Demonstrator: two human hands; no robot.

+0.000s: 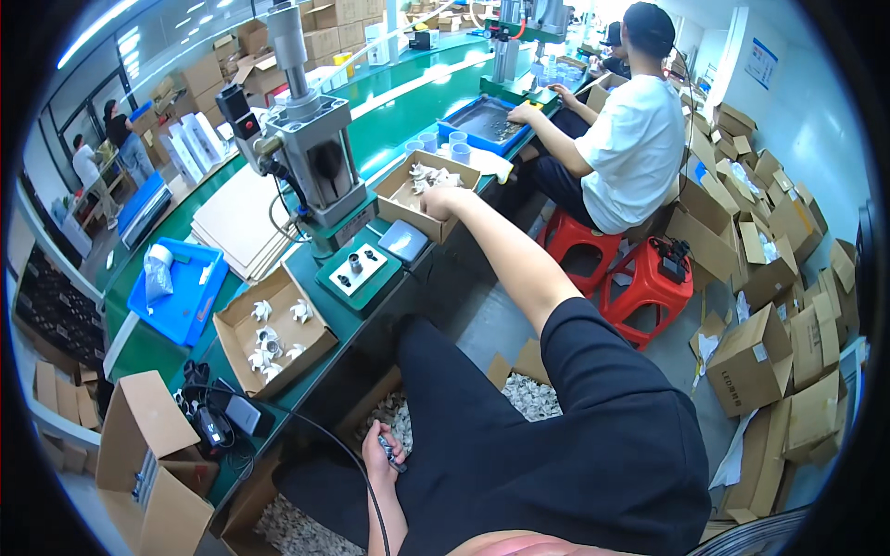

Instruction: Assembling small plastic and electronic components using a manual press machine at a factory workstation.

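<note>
Two hands working: R hand (443,200) is reaching into open cardbd box (400,212), white parts (432,174) lying inside; can't tell its grip from where I'm standing. L hand (377,456) is gripping small metal pcs (393,451) nr dark trouser leg (450,380).

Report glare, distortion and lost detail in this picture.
Head view: pale streaks, apparently reflected light, mark the green belt, which bows with the fisheye bend; the ceiling lights look blown out; the right hand shows little fine detail.
</note>
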